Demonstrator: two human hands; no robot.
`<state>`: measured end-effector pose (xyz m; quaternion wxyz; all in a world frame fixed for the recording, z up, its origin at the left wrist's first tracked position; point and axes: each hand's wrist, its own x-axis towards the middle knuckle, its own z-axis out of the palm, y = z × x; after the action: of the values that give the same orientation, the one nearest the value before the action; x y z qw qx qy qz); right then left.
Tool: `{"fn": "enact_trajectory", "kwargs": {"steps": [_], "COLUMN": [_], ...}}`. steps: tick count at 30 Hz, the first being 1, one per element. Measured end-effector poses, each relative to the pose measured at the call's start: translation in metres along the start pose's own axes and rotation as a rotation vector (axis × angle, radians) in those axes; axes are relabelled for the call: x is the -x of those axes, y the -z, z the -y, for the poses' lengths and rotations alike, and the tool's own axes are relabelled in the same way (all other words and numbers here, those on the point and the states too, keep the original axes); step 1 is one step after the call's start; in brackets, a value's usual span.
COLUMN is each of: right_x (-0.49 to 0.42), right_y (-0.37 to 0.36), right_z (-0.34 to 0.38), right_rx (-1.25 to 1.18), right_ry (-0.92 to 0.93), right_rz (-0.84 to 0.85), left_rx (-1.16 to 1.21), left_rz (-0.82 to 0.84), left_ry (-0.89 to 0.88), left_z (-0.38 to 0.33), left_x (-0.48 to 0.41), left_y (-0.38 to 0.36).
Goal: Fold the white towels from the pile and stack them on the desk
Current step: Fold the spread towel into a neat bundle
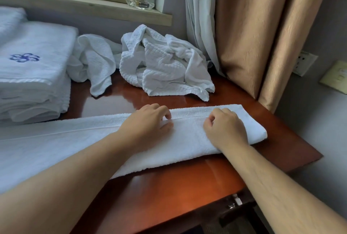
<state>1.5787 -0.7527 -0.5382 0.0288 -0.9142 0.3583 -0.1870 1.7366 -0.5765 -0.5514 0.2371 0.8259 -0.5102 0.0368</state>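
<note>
A long white towel (187, 140) lies folded lengthwise across the glossy red-brown desk (169, 186). My left hand (148, 121) pinches its folded edge near the middle. My right hand (225, 126) grips the same edge close to the towel's right end. Behind them sits a crumpled pile of white towels (163, 65), with another loose one (93, 59) to its left. A stack of folded white towels (32, 76) with a blue flower mark stands at the far left.
A window sill with a glass ashtray (139, 4) runs behind the desk. White and tan curtains (244, 27) hang at the right. A wall socket (305, 63) and a switch plate are on the right wall. The desk's right edge is near my right hand.
</note>
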Motion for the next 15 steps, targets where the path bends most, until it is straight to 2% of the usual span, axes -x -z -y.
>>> {"fn": "enact_trajectory", "kwargs": {"steps": [4,11,15], "right_x": [0.013,0.05,0.075], "right_y": [-0.004,-0.014,-0.019], "right_z": [0.039,0.151,0.221], "right_rx": [-0.058,-0.204,-0.257], "right_ry": [0.134,0.462,0.659], "right_rz": [0.009,0.146,0.164], "left_rx": [-0.036,-0.12,-0.2], "left_rz": [-0.002,-0.092,-0.146], "left_ry": [0.036,0.304,0.463], "left_z": [0.041,0.125,0.16], "left_x": [0.044,0.147,0.206], "left_y": [0.033,0.109,0.146]}}
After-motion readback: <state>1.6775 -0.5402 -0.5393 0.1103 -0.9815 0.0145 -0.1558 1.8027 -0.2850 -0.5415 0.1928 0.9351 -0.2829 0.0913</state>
